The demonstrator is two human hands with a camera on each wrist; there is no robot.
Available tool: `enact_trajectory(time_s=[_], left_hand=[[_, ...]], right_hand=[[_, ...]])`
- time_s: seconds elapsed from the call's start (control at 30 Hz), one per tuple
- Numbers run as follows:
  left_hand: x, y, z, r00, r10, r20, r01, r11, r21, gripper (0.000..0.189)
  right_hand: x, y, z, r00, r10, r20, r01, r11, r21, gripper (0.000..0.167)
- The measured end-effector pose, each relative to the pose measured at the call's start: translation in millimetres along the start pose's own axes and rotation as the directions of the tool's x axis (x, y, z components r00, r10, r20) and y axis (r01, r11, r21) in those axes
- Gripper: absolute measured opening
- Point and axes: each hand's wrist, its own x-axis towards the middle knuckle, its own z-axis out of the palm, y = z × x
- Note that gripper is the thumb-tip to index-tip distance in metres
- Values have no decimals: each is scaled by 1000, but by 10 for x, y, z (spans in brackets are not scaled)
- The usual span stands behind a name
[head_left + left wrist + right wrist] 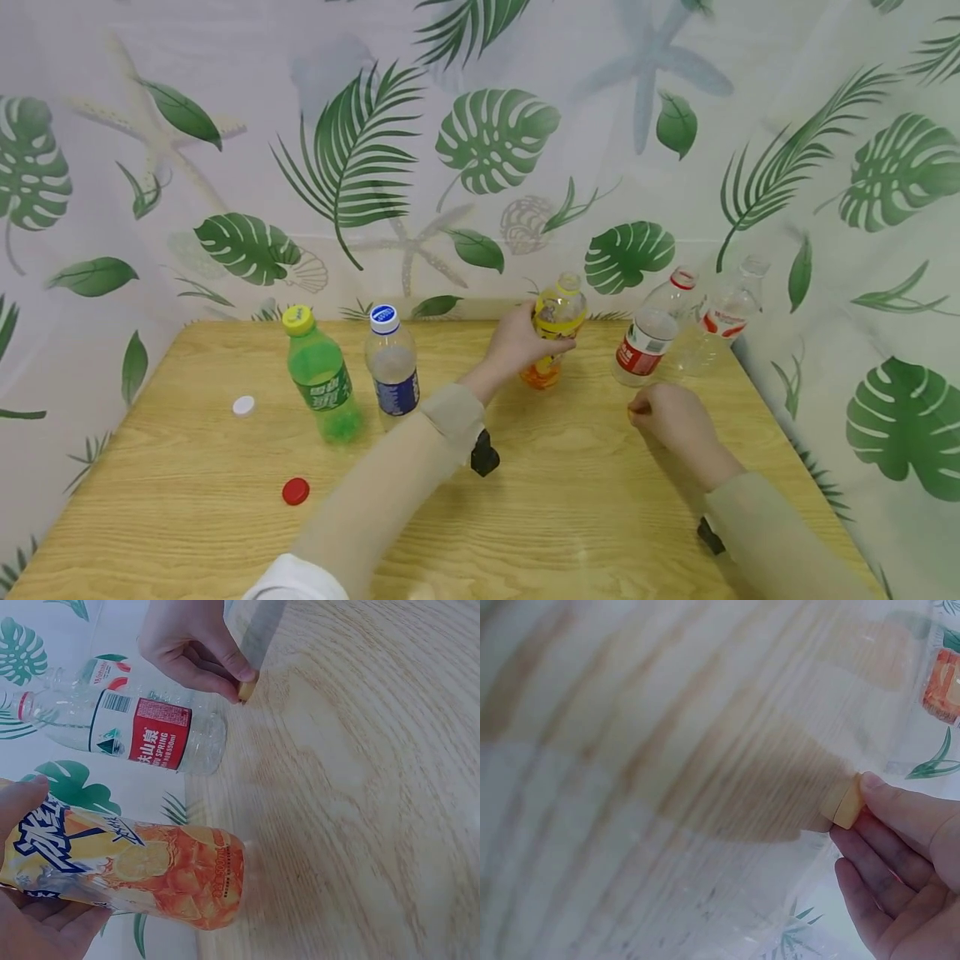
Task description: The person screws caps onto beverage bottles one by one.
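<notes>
A: State of the hands?

B: From my remote station I log the left hand (pixel 517 342) wrapped around a clear plastic bottle with a yellow-and-orange label (pixel 172 862). The right hand (pixel 675 421) pinches a small round yellow-orange plastic cap (pixel 844 802).

A: Positions?

B: Bottle toward the back of the wood-grained surface (pixel 562 508), its neck bare. I cannot tell whether its base touches down. Cap low, in front of a clear plastic bottle with a red-and-white label (pixel 641 354), well apart from the held bottle's neck.

A: Step in hand, in your judgement?

B: Capping, I think, cap not yet seated; one moment cannot rule out uncapping. At left stand a green plastic bottle with a yellow cap (pixel 324 375) and a clear plastic bottle with a dark-blue label (pixel 395 387), both closed. The red-and-white one and a clear plastic bottle with a white-and-red label (pixel 723 322) stand open at right. A white disc cap (pixel 243 407) and a red disc cap (pixel 296 491) lie loose.

A: Next move?

B: If capping, I judge it calls for a steady left grip, the cap brought level over the neck, then a twist. Squeezing could buckle the thin wall.
</notes>
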Motion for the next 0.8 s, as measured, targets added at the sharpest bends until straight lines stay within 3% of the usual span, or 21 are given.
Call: enact_trajectory(time_s=[0.4, 0.67, 0.8], left_hand=[[-122, 81, -278, 998, 44, 48, -45, 999, 12, 61], [-277, 313, -457, 994, 66, 87, -67, 998, 11, 63], [-389, 465, -534, 990, 111, 91, -116, 992, 48, 65]], right_hand=[[20, -2, -12, 1000, -4, 3, 4, 1000, -14, 7], [30, -32, -26, 1000, 8, 20, -7, 999, -38, 6], [32, -35, -24, 1000, 7, 22, -6, 999, -39, 6]])
